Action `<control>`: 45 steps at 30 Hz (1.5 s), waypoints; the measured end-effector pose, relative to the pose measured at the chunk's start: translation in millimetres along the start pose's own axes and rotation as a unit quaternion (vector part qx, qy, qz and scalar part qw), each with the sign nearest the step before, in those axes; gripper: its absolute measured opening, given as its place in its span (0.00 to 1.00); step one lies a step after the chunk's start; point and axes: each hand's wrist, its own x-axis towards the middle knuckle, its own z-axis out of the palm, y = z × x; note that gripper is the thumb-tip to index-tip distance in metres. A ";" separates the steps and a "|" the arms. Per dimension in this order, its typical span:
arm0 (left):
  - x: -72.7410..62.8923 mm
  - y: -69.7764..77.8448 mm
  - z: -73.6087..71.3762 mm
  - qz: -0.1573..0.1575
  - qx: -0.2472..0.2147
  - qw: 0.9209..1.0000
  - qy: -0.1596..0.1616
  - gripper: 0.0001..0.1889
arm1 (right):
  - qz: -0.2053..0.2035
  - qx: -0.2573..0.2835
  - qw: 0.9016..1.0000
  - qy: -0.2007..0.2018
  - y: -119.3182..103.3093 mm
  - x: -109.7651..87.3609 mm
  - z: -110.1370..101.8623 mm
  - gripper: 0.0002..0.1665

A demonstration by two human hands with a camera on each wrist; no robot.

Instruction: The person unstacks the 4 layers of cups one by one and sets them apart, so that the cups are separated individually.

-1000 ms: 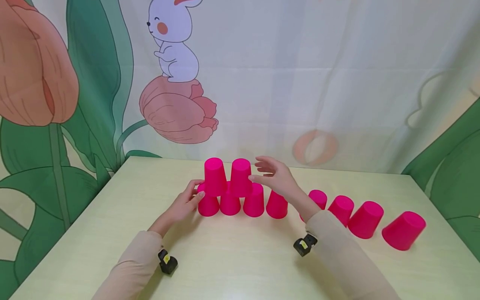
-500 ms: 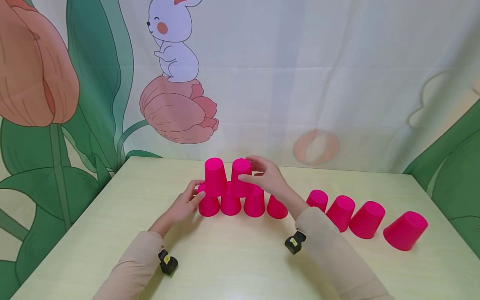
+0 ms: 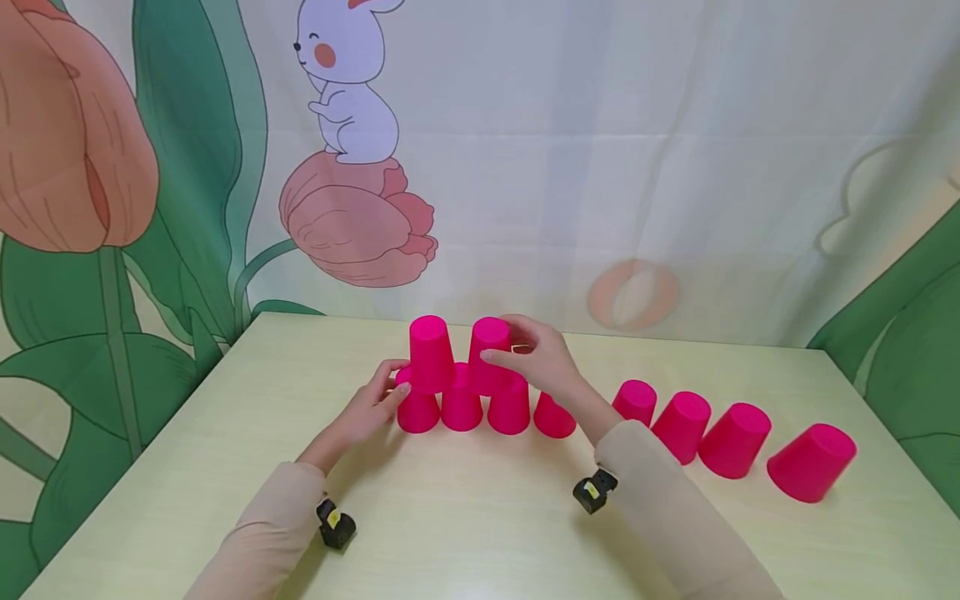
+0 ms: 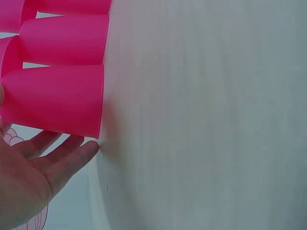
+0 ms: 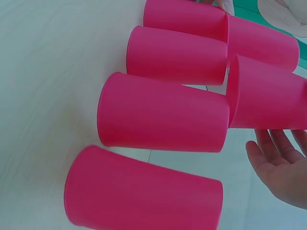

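Upside-down pink cups form a small stack on the table. With thumb in front and fingers behind, my right hand grips the upper right cup, which sits across two lower ones. In the right wrist view that held cup overlaps the tops of its neighbours. My left hand steadies the lowest left cup at its side, the thumb near its top. In the left wrist view its fingers lie along the cup's wall. The upper left cup stands untouched by either hand.
Beside the stack stands a fourth bottom cup, partly behind my right wrist. Several more upturned cups line up toward the right. A printed curtain with a rabbit and tulips hangs behind the table's far edge.
My right hand has come in from the right, taken hold of the upper right cup and shifted it slightly right. The left hand has stayed in place.
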 end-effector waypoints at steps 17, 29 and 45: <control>-0.1 2.2 2.1 -0.022 -0.008 1.000 0.000 0.24 | 0.001 0.019 1.000 0.008 -3.0 -28.2 -22.3 0.33; -10.7 28.3 -0.1 -0.025 -0.014 1.000 -0.009 0.24 | -0.011 0.021 1.000 0.006 -7.2 -51.2 -39.3 0.33; 1.0 2.2 3.2 -0.014 0.001 1.000 0.004 0.24 | -0.013 -0.001 1.000 0.007 1.8 -78.3 -70.5 0.31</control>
